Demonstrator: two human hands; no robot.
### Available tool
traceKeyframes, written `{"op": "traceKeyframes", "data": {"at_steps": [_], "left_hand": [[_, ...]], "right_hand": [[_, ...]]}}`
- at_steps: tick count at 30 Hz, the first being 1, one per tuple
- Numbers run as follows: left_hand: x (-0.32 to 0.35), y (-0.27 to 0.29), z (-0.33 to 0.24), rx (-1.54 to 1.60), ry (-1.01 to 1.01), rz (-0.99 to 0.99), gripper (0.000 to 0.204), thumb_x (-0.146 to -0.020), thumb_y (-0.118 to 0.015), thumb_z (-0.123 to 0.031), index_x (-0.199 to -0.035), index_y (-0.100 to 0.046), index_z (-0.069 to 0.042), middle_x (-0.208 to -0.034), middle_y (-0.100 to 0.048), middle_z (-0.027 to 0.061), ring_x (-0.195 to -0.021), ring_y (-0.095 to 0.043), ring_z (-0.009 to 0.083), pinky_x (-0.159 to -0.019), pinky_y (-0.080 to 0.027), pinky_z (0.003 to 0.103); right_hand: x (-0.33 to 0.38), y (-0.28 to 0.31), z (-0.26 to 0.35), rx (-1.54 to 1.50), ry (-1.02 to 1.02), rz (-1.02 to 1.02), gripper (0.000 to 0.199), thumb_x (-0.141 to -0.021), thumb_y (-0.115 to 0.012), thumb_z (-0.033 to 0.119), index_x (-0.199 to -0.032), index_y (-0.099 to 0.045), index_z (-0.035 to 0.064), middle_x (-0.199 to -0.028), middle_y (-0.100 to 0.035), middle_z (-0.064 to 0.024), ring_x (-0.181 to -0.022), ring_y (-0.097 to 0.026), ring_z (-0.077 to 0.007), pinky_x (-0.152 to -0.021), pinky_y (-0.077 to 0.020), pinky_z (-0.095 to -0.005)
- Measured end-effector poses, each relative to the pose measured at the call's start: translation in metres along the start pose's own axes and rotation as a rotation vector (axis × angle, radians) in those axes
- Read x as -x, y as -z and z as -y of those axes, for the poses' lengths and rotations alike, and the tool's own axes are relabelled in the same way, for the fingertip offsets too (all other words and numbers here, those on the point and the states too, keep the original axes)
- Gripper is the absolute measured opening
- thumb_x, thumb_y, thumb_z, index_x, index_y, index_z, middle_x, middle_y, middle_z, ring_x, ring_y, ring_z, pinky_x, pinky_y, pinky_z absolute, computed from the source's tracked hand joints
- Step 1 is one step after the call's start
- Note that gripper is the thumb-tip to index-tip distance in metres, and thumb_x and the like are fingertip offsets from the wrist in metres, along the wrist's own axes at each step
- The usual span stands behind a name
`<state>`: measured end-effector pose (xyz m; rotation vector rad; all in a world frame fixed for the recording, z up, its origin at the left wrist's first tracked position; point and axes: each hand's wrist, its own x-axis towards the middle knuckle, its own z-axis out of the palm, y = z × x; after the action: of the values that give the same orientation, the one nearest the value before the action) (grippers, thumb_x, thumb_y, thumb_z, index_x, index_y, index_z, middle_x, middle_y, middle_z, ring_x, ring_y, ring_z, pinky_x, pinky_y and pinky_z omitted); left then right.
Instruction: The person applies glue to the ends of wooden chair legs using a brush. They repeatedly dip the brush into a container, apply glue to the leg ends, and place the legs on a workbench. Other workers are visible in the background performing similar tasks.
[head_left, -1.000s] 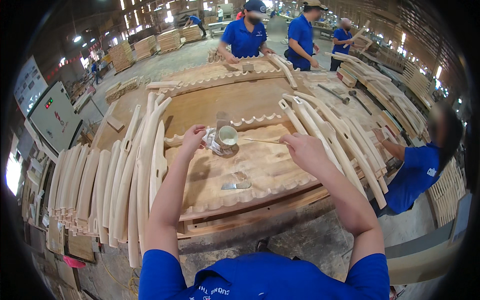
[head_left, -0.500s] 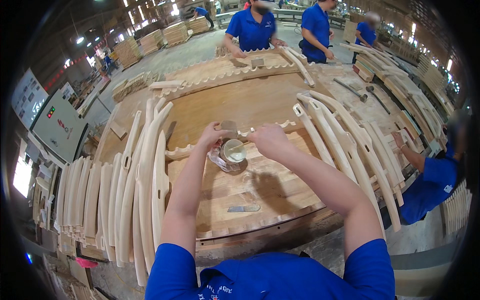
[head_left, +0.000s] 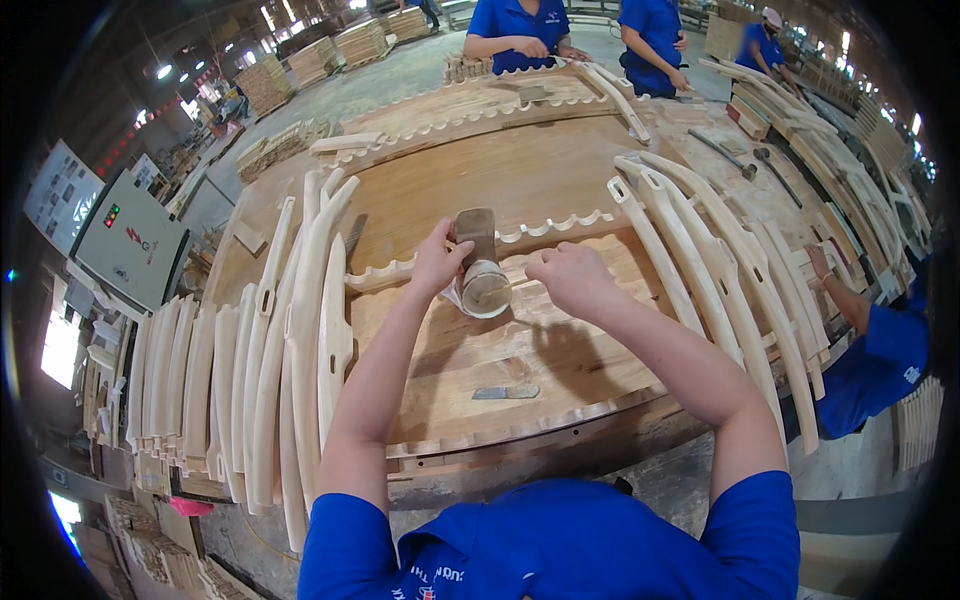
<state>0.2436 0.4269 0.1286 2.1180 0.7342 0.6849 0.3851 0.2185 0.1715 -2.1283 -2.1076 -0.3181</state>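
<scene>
My left hand (head_left: 440,260) is closed round a small round cup (head_left: 487,292) with a pale rim, tilted so that its mouth faces me. Crumpled whitish wrapping clings to the cup's side. A flat brown-grey piece (head_left: 475,225) stands up behind the cup, against my left thumb. To the right of the cup my right hand (head_left: 575,280) is raised with its fingers pinched together; what they hold, if anything, cannot be made out. Below both hands lies a wooden panel (head_left: 460,365) with scalloped strips along its edges. A short flat blade-like tool (head_left: 506,393) rests on it.
Long curved wooden pieces (head_left: 300,300) lie in a row on the left; similar slotted ones (head_left: 690,240) lie on the right. Farther off is another scalloped strip (head_left: 480,140). Hammers (head_left: 735,160) lie at the far right. Co-workers (head_left: 520,35) stand across the table; another (head_left: 870,350) is at the right.
The cup has tipped, its mouth turning toward me, and the flat piece behind it now stands taller. The thin stick seen in the cup earlier no longer shows. The whole view has shifted slightly.
</scene>
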Motion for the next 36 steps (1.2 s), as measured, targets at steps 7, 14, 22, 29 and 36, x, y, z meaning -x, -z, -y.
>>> {"op": "traceKeyframes", "data": {"at_steps": [7,14,22,29,36], "left_hand": [[0.016,-0.004,-0.008,-0.056,-0.094,-0.122,0.03,-0.079,-0.063,-0.022,-0.095,-0.048,-0.002,-0.082,-0.058,0.0141,-0.073,-0.057,0.0285,-0.067,-0.045,0.038],[0.026,-0.009,-0.015,-0.084,-0.12,-0.175,0.032,-0.079,-0.063,-0.017,-0.104,-0.048,-0.003,-0.076,-0.058,0.0114,-0.067,-0.057,0.0213,-0.062,-0.046,0.034],[0.026,-0.014,-0.016,-0.101,-0.134,-0.181,0.029,-0.08,-0.062,-0.015,-0.104,-0.048,-0.004,-0.07,-0.056,0.0103,-0.062,-0.054,0.0194,-0.058,-0.044,0.032],[0.021,-0.01,-0.002,-0.003,-0.08,-0.161,0.032,-0.081,-0.062,-0.016,-0.109,-0.049,-0.007,-0.074,-0.057,0.0076,-0.066,-0.053,0.0155,-0.061,-0.045,0.031],[0.004,-0.01,0.015,0.119,0.014,-0.094,0.041,-0.081,-0.061,-0.014,-0.12,-0.048,-0.008,-0.076,-0.057,0.0055,-0.059,-0.053,0.0123,-0.052,-0.044,0.026]], "right_hand": [[0.025,-0.003,0.005,-0.09,-0.109,0.006,0.016,-0.075,-0.052,0.006,-0.085,-0.062,0.0129,-0.081,-0.061,-0.0089,-0.081,-0.061,-0.0263,-0.065,-0.0494,-0.0391],[0.044,-0.027,0.015,-0.318,-0.323,0.102,0.017,-0.077,-0.051,0.009,-0.089,-0.063,0.0117,-0.085,-0.063,-0.0126,-0.081,-0.062,-0.0277,-0.067,-0.0491,-0.0396],[0.047,-0.067,-0.001,-1.067,-0.513,0.295,0.021,-0.082,-0.048,0.012,-0.096,-0.063,0.0049,-0.07,-0.061,-0.0096,-0.061,-0.058,-0.0186,-0.058,-0.046,-0.0305],[0.049,-0.067,-0.006,-1.485,-0.711,0.483,0.019,-0.084,-0.05,0.013,-0.094,-0.063,0.003,-0.061,-0.051,-0.0002,-0.048,-0.037,-0.0063,-0.04,-0.0261,-0.0213],[0.047,-0.066,-0.012,-1.425,-0.65,0.369,0.015,-0.082,-0.053,0.013,-0.09,-0.061,0.0024,-0.064,-0.054,-0.0016,-0.052,-0.045,-0.0081,-0.044,-0.0343,-0.0226]]}}
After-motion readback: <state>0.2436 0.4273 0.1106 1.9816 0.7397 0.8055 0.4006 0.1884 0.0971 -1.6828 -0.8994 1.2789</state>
